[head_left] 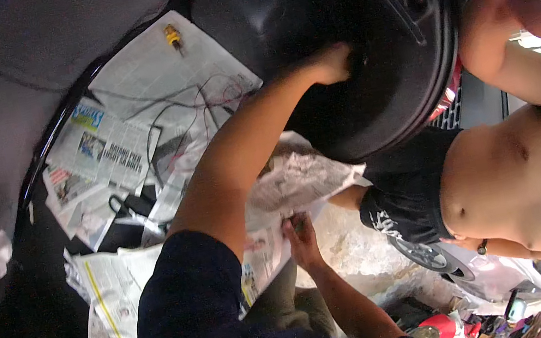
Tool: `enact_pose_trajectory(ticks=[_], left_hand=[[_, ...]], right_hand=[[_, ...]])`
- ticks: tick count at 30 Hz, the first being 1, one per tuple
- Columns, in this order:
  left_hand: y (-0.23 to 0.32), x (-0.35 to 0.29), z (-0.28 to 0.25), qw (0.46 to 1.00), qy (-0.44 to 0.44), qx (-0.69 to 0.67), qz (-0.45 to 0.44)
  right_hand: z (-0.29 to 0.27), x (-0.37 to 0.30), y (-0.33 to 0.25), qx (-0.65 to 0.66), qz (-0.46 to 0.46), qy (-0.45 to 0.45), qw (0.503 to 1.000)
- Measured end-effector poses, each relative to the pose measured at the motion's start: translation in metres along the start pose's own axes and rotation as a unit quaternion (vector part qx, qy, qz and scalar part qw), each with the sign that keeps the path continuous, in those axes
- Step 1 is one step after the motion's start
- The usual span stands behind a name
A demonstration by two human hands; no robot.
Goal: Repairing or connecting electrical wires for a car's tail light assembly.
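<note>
Work looks part-done — thin red wires point(204, 108) lie loose left of the left hand point(334, 64) at the curved black plastic panel point(364, 107), right hand point(301, 235) lower — I can't tell either grip.

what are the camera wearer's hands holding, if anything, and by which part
Left hand at the black panel, right hand near the crumpled newspaper; whether either holds anything cannot be told.

A dark floor point(52, 277) was covered in part by overlapping newspaper sheets point(126, 78), on which a yellow-handled tool point(172, 36), thin wires point(205, 112) and black-handled scissors point(140, 205) were laid.
</note>
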State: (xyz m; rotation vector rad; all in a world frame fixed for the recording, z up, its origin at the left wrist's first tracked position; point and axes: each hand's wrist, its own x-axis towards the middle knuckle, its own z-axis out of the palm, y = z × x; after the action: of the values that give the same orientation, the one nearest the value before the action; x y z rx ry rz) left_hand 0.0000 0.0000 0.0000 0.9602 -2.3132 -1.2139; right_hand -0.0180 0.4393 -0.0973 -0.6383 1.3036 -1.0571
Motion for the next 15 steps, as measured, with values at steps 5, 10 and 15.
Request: enact_pose_trajectory(ticks=[5,10,15], left_hand=[[-0.019,-0.008,0.001,0.963,0.052,-0.216,0.155],[-0.036,-0.020,0.005,0.921,0.049,-0.326,0.208],[-0.028,-0.022,-0.002,0.933,0.069,-0.239,0.259]], right_hand=[[0.027,-0.008,-0.043,-0.009,0.031,0.001,0.999],[0.023,-0.014,-0.029,0.007,0.049,0.029,0.998],[0.024,-0.013,-0.045,-0.027,0.033,0.054,0.998]])
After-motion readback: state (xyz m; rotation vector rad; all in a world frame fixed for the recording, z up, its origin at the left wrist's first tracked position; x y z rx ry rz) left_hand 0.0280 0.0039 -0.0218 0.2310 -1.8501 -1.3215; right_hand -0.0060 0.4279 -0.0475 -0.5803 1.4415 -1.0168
